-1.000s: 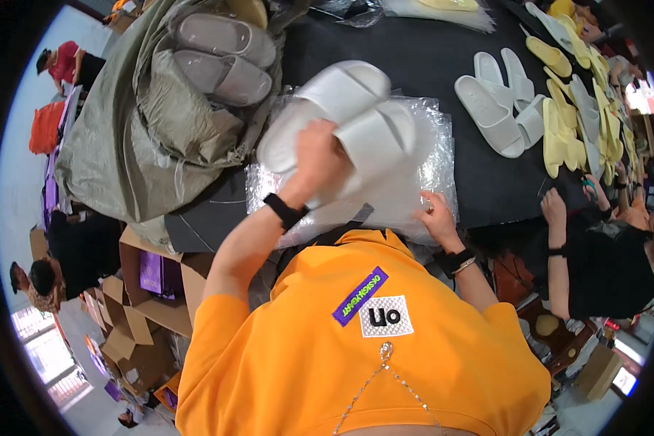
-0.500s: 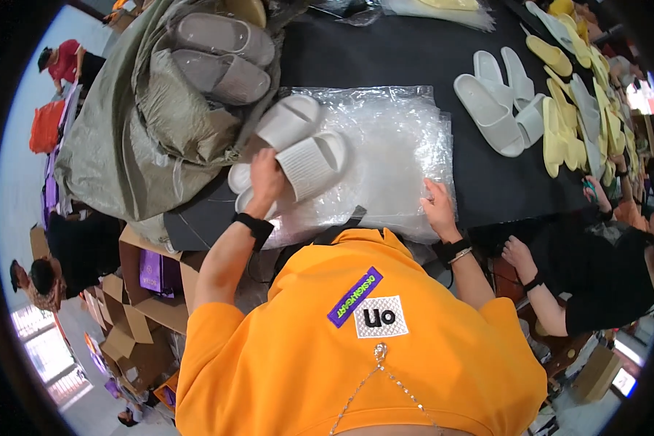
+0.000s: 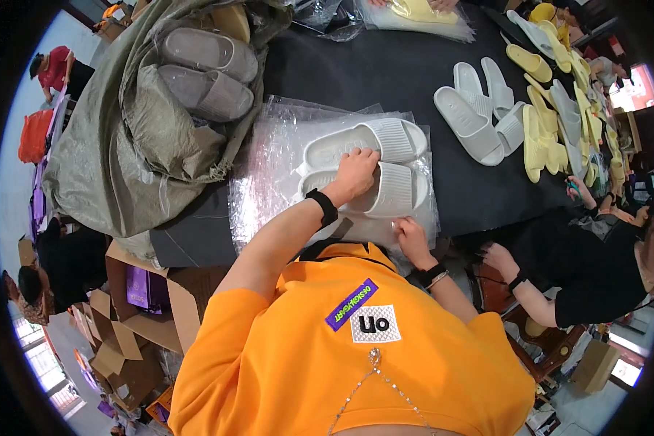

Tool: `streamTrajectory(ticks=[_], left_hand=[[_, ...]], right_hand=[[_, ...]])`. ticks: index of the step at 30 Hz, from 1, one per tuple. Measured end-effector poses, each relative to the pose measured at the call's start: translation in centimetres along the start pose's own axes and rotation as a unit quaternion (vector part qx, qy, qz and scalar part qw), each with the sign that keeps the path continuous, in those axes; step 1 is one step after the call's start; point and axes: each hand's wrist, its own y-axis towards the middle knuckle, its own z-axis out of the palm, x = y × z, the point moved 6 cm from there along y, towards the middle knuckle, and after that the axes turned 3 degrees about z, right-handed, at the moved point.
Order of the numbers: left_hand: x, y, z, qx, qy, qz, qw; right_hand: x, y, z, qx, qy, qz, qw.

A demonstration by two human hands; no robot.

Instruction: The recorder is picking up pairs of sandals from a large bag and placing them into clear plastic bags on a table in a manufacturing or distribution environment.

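A pair of pale grey slide slippers (image 3: 398,139) lies side by side, toes to the right, over a stack of clear plastic bags (image 3: 269,163). Reaching across from the left, my left hand (image 3: 354,176) grips the pair where the two slippers meet, its fingertips at the straps' openings. My right hand (image 3: 414,243) is at the near edge of the stack, just below the nearer slipper, with thumb and fingers pinched together on the plastic bag's edge. Part of the nearer slipper is hidden beneath my left hand.
A large olive sack (image 3: 116,167) with dark grey slippers (image 3: 207,91) stands on the black table (image 3: 327,65) at left. More pale slippers (image 3: 472,123) and yellow slippers (image 3: 538,138) lie to the right. An open carton (image 3: 149,320) sits lower left; a co-worker in black (image 3: 596,261) is at right.
My left hand has brought the pale slippers rightward from beside the sack onto the bags' middle. My right hand has moved left and closer to me, its fingers drawn together.
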Motion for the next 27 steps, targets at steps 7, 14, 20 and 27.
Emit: streamTrajectory(ticks=[7, 14, 20, 27], left_hand=[[11.4, -0.1, -3.8, -0.024, 0.071, -0.171, 0.982], [13.9, -2.6, -12.2, -0.172, 0.023, -0.188, 0.967], [5.0, -2.3, -10.7, -0.146, -0.009, -0.033, 0.989], [-1.4, -4.5, -9.2, -0.067, -0.035, 0.117, 0.990]], right_hand=[[-0.1, 0.2, -0.3, 0.035, 0.006, 0.046, 0.998], [0.2, 1.2, -2.3, -0.064, -0.079, -0.029, 0.994], [6.4, 6.2, -7.4, -0.083, 0.198, 0.058, 0.975], [6.9, 8.8, -6.6, 0.045, 0.185, 0.013, 0.982]])
